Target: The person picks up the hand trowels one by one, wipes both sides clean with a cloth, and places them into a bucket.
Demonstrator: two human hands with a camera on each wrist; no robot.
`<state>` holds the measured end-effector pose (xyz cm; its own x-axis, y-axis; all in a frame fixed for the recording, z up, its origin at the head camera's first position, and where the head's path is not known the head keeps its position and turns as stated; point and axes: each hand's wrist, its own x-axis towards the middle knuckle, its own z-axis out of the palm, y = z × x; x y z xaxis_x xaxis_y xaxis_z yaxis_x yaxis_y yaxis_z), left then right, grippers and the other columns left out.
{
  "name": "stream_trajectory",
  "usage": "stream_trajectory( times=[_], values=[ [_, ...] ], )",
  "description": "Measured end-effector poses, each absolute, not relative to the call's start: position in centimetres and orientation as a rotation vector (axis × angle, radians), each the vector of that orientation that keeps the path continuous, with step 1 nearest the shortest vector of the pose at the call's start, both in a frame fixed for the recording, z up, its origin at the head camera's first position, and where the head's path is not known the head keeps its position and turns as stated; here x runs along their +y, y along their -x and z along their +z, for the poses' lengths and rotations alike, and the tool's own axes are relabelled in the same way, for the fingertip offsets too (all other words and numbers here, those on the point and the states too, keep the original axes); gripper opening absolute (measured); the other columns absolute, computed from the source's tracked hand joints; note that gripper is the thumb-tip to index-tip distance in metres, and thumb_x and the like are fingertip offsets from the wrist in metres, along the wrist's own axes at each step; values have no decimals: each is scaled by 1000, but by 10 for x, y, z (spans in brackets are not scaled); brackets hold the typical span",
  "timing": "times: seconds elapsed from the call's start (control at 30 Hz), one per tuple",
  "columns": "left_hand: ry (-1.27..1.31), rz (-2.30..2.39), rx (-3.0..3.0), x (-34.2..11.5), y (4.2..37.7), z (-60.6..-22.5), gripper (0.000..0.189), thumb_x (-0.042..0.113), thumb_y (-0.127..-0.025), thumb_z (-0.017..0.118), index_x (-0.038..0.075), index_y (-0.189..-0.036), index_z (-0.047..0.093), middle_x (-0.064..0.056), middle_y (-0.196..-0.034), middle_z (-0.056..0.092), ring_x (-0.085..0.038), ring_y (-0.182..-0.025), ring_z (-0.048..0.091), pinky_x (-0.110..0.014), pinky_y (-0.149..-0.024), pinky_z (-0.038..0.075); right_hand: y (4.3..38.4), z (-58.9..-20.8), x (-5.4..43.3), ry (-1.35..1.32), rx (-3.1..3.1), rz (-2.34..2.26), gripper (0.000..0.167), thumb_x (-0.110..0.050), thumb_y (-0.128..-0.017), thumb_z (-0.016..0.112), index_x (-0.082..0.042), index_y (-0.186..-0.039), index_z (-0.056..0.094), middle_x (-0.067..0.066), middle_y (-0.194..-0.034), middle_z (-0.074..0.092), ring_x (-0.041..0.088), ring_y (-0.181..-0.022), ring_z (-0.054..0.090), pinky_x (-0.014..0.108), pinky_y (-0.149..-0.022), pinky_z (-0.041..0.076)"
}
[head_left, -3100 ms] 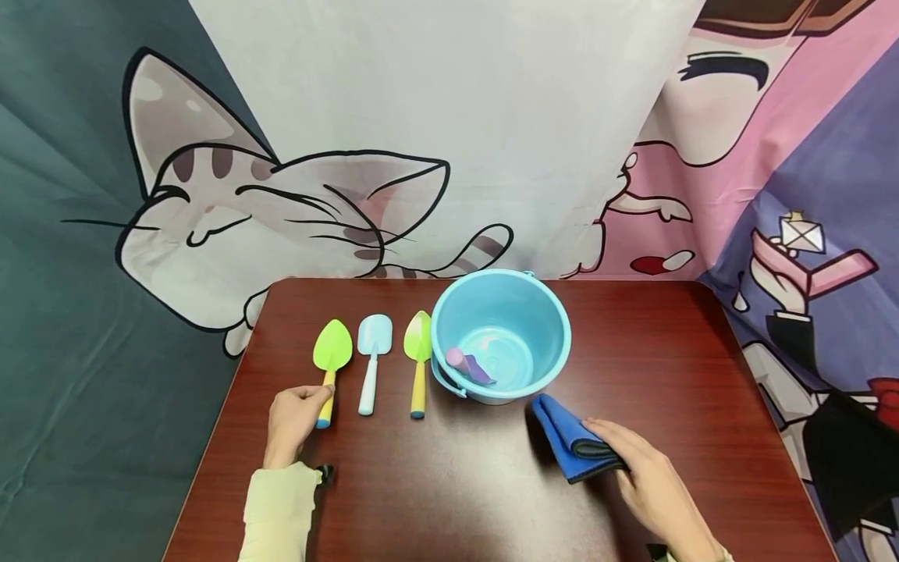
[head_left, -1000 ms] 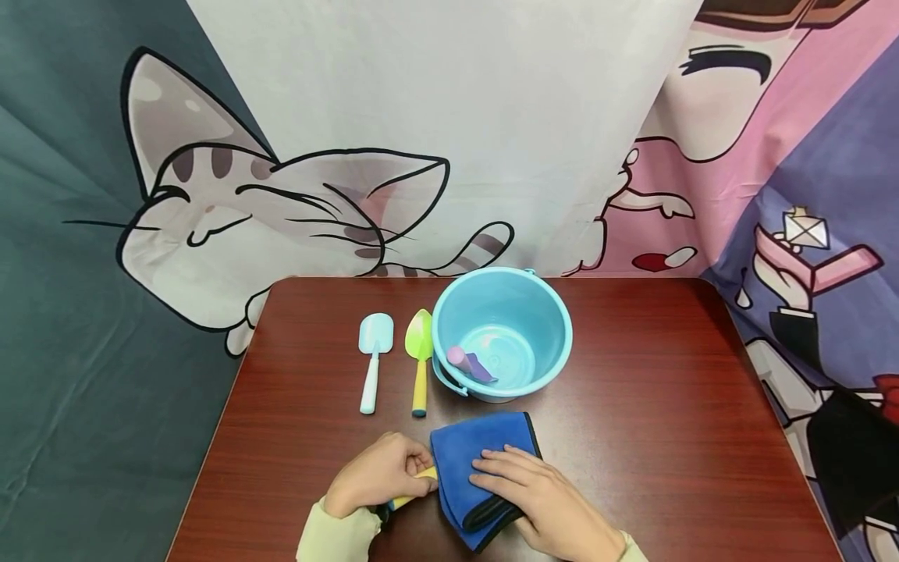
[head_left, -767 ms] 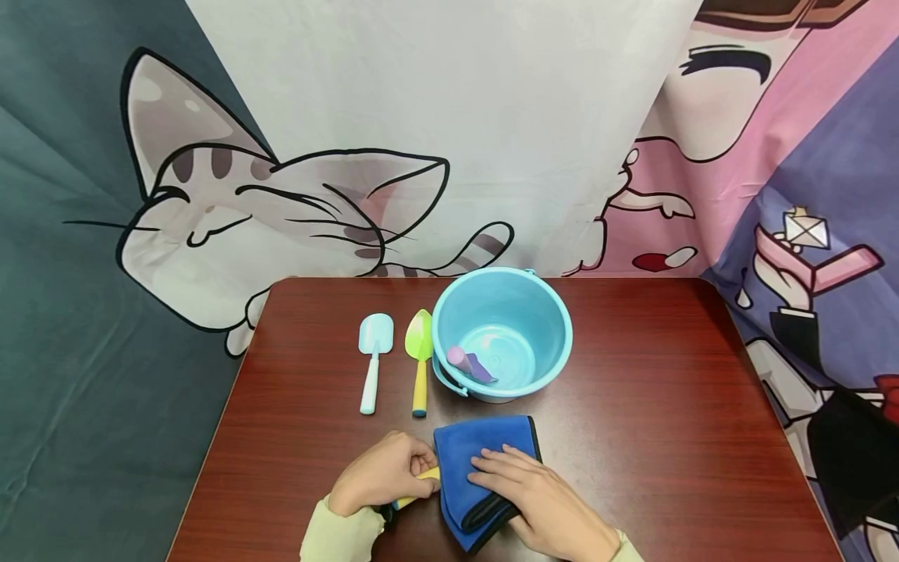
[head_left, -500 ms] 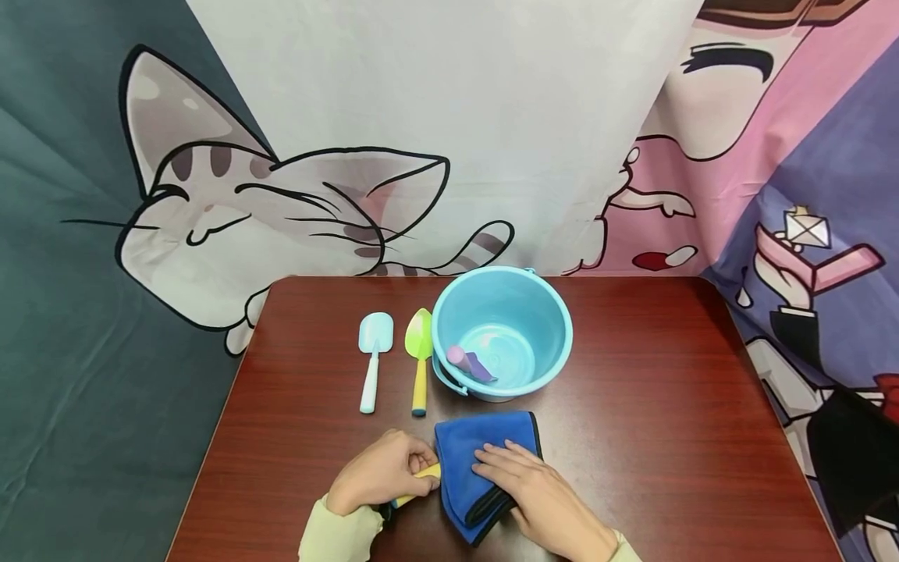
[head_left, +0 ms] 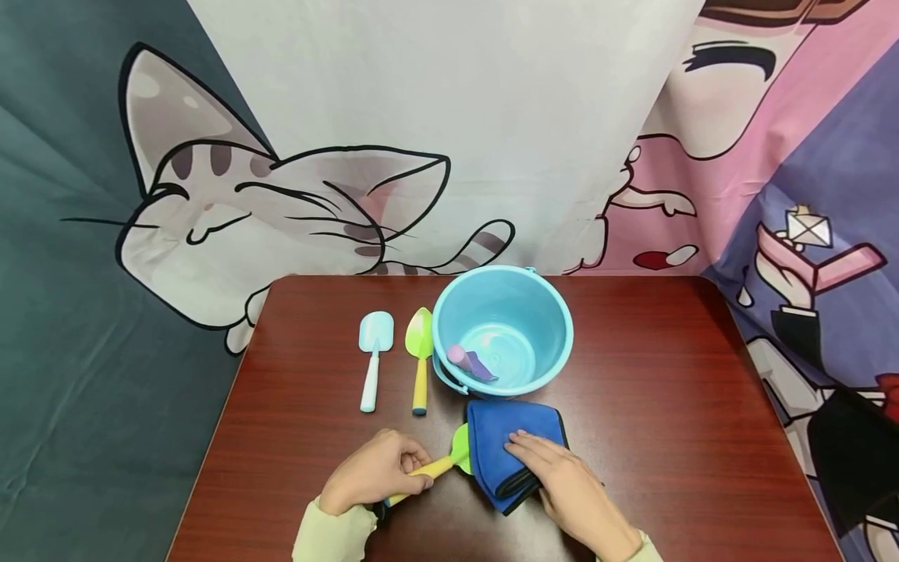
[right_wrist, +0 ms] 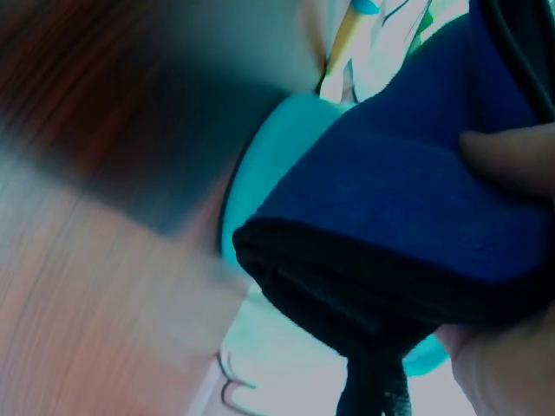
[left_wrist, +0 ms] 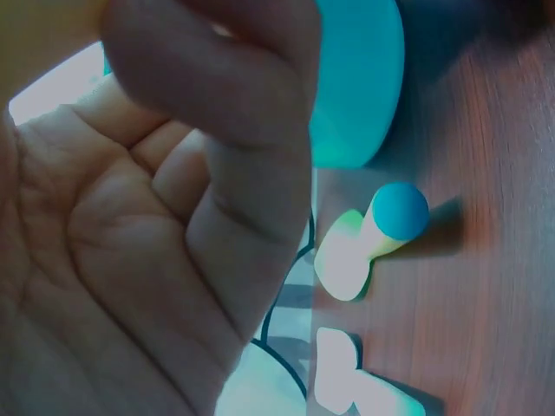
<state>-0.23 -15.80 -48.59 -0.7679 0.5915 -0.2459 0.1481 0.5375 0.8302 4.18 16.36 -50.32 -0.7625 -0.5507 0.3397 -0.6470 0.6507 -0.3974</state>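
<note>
My left hand (head_left: 379,472) pinches the yellow handle of a toy trowel (head_left: 437,468) with a green blade, low over the front of the table. Most of that blade is hidden behind a folded blue cloth (head_left: 502,441) with black edging. My right hand (head_left: 572,488) holds this cloth, its fingers on top; in the right wrist view the thumb lies under the cloth (right_wrist: 390,191). Cloth and blade meet just in front of the light blue bucket (head_left: 502,328). In the left wrist view the curled fingers (left_wrist: 251,113) fill much of the picture.
Inside the bucket lies a small purple toy tool (head_left: 472,363). Left of it on the table (head_left: 674,375) lie a second green trowel (head_left: 419,359) with a yellow handle and a pale blue shovel (head_left: 374,359). A printed cloth backdrop (head_left: 534,117) hangs behind the table.
The trowel has come from the left of the row to the front middle, where the cloth covered its blade. Since half a second ago the cloth has slid right and away, baring part of the blade.
</note>
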Motion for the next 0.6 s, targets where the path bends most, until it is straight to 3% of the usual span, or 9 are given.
stream_trajectory(
  times=[0.1,0.27,0.33,0.6],
  values=[
    [-563,1170,2260,-162,2,-486,7,19,-81,81,19,-86,76,13,-66,61,-1,-61,55,-22,-58,48,-41,-502,174,-917,-2658,790,63,13,-73,56,-10,-131,65,6,-132,64,24,-119,63,31,-100,47],
    [-521,1184,2263,-170,2,-486,7,20,-81,81,20,-86,76,11,-68,63,-3,-63,57,-24,-59,49,-43,-497,191,-776,-2661,884,68,13,-74,55,-10,-138,61,6,-134,63,25,-119,62,14,-111,27],
    [-508,1189,2262,-172,2,-487,8,20,-81,81,21,-86,76,11,-67,62,-3,-62,56,-24,-58,49,-44,-495,196,-717,-2659,898,69,12,-74,54,-11,-139,60,5,-134,63,25,-119,62,12,-111,24],
    [-513,1168,2274,-173,2,-490,7,18,-80,80,20,-86,76,12,-64,61,-2,-59,55,-22,-57,48,-44,-485,199,-711,-2492,908,67,2,-74,45,-9,-137,61,6,-132,64,19,-119,59,15,-110,29]
  ],
)
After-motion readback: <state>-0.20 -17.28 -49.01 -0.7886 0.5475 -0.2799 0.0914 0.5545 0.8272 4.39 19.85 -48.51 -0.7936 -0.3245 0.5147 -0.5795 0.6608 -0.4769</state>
